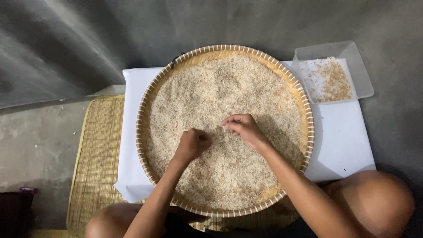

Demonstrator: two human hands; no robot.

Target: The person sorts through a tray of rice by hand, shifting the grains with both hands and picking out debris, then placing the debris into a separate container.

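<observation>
Rice [229,105] partly under hands [220,134]

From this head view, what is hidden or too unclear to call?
- Left hand: curled shut, contents hidden.
- Right hand: fingertips bunched, any pinched grain too small.
- Tray: near rim covered by both arms.
- Dark thing: cut by the left edge.
- Box bits: too small to identify.

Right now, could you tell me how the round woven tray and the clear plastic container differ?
The round woven tray is wide, shallow and tan; the clear plastic container is small, rectangular and see-through. The tray is covered with pale grain, while the container holds only a thin scatter of browner bits. Both hands rest in the tray; none touches the container. Both sit on the white sheet.
</observation>
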